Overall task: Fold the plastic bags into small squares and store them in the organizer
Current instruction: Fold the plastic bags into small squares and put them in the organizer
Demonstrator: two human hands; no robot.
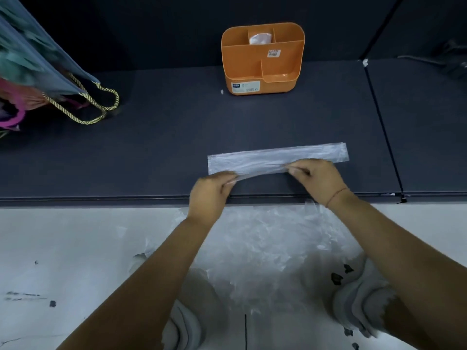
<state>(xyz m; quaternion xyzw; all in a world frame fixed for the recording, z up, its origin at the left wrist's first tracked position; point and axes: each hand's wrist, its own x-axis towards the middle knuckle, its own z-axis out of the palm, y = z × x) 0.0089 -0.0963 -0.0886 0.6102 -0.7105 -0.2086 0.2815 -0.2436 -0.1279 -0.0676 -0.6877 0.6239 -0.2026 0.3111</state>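
A clear plastic bag (278, 155), folded flat into a long narrow strip, lies just right of the frame's centre on a dark table (151, 147), running left to right and tilted slightly up at its right end. The left hand (209, 190) pinches the strip's near edge towards its left end, fingers curled round the plastic. The right hand (318, 178) pinches the same edge nearer the middle, thumb and fingertips closed on it. Between the two hands the near edge is lifted a little off the table. A thin thread bracelet (336, 195) circles the right wrist.

Well beyond the strip, at the upper centre of the frame, stands an orange organizer (278, 84) with several compartments. Its middle back compartment holds a small folded bag (260, 37).

Below the table edge, in the lower centre, a crumpled pile of clear bags (265, 243) lies on the pale floor (63, 248) between two grey shoes (361, 306).

At the upper left, a colourful gift bag (38, 59) lies on the table, its gold rope handles (101, 107) trailing towards the centre.
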